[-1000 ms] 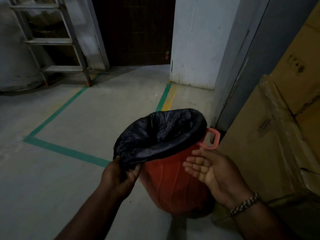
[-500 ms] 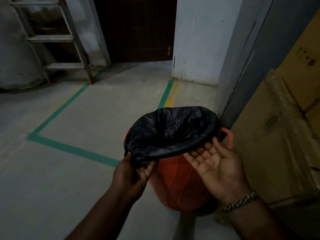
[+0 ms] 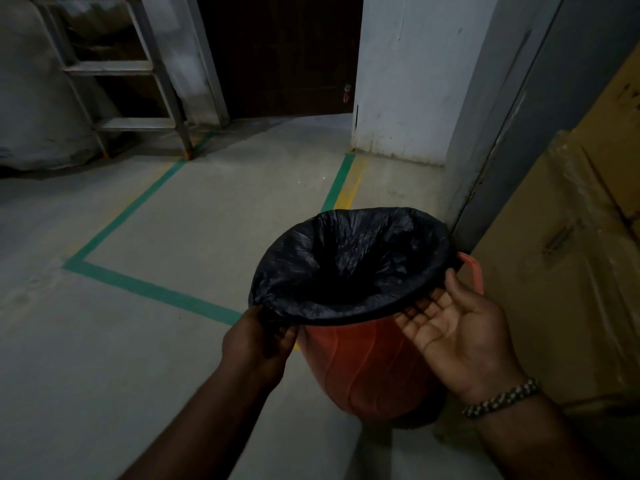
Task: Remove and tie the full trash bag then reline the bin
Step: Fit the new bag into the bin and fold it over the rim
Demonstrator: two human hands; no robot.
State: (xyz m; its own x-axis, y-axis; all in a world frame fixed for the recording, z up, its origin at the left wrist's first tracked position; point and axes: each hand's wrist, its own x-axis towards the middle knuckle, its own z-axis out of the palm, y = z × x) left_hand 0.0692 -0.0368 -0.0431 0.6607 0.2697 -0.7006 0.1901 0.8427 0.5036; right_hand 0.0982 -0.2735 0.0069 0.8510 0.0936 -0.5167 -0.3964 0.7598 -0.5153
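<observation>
Your right hand (image 3: pixel 457 332) has come up, palm open and holding nothing, to the near-right rim of the orange bin (image 3: pixel 367 368), where your left hand (image 3: pixel 259 341) pinches the black bag's (image 3: pixel 349 265) turned-over edge, so peeling can begin.

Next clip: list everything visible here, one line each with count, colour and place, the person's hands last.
bin: one, orange, on floor by the boxes
trash bag: one, black, lining the bin, folded over its rim
bin handle: one, pink-orange, right side
floor tape: green lines on grey floor
ladder: one, grey metal, top left
cardboard boxes: brown, right
bracelet: one, beaded, right wrist
left hand: pinching bag's edge
right hand: open, palm up, at rim
</observation>
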